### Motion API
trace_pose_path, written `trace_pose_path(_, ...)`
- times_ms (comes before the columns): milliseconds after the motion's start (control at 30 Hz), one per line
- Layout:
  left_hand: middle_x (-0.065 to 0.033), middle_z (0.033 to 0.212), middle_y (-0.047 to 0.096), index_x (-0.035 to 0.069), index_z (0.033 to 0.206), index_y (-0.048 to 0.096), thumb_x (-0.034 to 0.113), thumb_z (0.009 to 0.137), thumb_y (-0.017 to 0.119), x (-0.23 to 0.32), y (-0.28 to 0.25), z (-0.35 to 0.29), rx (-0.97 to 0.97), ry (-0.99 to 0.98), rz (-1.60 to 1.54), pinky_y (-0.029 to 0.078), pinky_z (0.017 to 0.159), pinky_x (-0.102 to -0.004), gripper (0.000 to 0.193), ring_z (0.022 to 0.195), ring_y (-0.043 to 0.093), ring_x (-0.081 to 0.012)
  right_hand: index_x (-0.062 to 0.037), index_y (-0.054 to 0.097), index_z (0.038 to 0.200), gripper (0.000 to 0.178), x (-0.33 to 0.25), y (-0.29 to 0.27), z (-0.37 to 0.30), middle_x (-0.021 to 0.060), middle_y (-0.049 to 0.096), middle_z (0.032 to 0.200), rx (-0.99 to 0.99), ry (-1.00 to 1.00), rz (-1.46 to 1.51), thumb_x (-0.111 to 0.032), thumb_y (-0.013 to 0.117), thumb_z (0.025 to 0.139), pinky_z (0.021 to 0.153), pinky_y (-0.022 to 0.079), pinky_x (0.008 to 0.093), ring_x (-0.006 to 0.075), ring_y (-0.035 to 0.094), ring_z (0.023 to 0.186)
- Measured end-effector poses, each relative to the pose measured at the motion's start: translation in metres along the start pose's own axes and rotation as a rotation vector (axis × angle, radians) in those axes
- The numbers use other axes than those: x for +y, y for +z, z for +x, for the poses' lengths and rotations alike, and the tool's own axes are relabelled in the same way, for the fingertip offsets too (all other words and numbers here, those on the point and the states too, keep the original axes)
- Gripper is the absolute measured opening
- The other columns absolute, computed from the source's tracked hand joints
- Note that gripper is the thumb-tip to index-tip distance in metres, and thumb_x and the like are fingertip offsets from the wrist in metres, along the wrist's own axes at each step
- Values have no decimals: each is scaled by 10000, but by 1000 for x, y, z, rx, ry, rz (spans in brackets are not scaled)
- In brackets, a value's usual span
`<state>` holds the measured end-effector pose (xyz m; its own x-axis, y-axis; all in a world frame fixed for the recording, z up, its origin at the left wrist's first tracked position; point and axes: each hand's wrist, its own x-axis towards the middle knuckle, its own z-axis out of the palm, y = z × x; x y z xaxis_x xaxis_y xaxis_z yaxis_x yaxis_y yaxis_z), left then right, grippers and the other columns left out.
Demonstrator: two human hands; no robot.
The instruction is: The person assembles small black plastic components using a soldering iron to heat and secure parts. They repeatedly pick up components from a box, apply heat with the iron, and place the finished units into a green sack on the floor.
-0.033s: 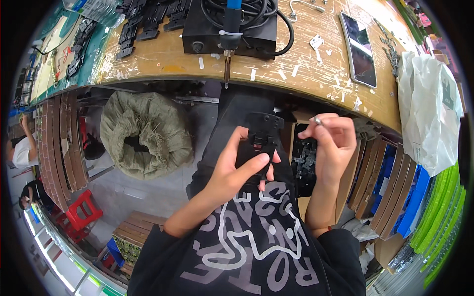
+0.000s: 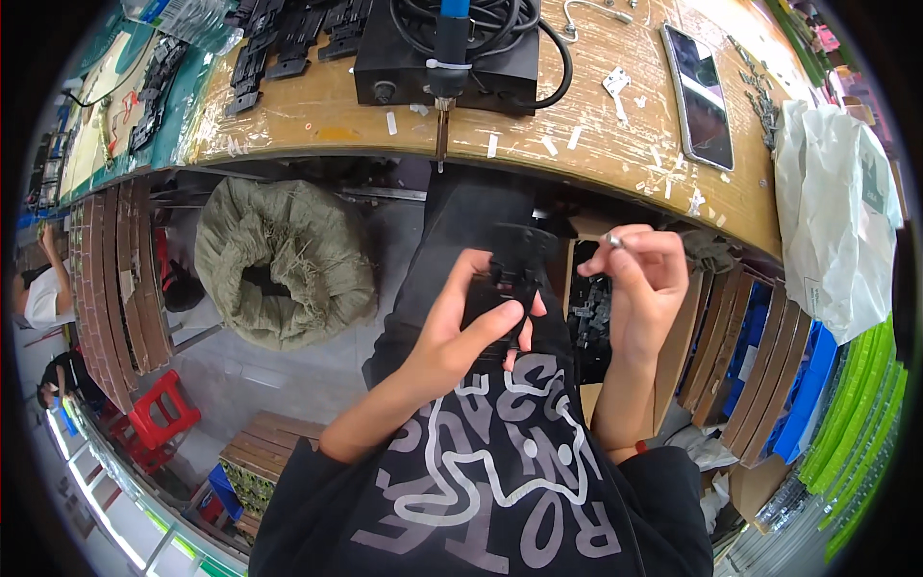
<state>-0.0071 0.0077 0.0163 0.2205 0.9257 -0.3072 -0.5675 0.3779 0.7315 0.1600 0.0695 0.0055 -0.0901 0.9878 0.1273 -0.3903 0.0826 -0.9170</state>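
Note:
My left hand [image 2: 457,327] is closed around a black plastic part [image 2: 521,252], with the thumb pressed on its face. The part's wide flat end points away from me, over my lap; fingers cover its near end. To the right, my right hand [image 2: 646,284] is raised and pinches a small shiny metal piece [image 2: 615,240] between thumb and fingertips, apart from the black part. The piece is too small to name. Beneath that hand, a cardboard box [image 2: 663,385] holds many small dark parts [image 2: 588,322].
Above the bench edge hangs a blue-and-black tool [image 2: 447,72] with a thin metal tip, before a black box [image 2: 385,82] with coiled cable. A phone [image 2: 700,106] lies right on the bench [image 2: 317,120]. A white bag [image 2: 832,212] hangs beyond; a woven sack [image 2: 288,288] stands left.
The far end of the black part has tilted and shifted slightly right in my left hand. My right hand has moved a little left and down, still pinching the metal piece.

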Motion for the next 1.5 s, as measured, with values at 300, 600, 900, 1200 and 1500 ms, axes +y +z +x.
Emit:
trace_pose_path(300,-87,963,470,-34,1120,365,286,822,496,-14,-11,4,-202,-118,-92,415,582,-234,457,780,480,-136,40,498,855,88,8,3,-21,181,524,923,31,108,165,71,496,771,668,498,330,197,571,715)
trace_pose_path(600,-43,880,536,-2,949,441,28,709,662,-12,-8,2,42,20,501,419,677,-199,327,785,512,-64,44,548,851,111,4,-4,-25,150,568,866,27,102,-36,85,526,750,713,464,285,186,567,785)
trace_pose_path(900,-41,721,500,13,877,500,83,659,692,-1,-2,1,96,164,859,395,520,-229,299,576,480,-93,-7,624,758,138,-8,3,-14,81,588,778,-206,5,-452,72,628,644,777,420,326,186,546,794)
trace_pose_path(1200,-78,742,500,17,873,503,92,674,659,11,0,2,-8,212,1060,424,520,-295,264,590,537,-204,-28,627,746,156,-2,2,-15,64,582,753,-246,-74,-598,58,640,617,791,414,346,176,539,738)
trace_pose_path(1500,-55,712,483,4,877,521,50,641,686,4,-2,4,21,297,1134,364,464,-238,292,520,445,-126,-34,619,752,165,7,5,-19,61,581,743,-185,-141,-615,59,640,617,823,406,382,177,538,724)
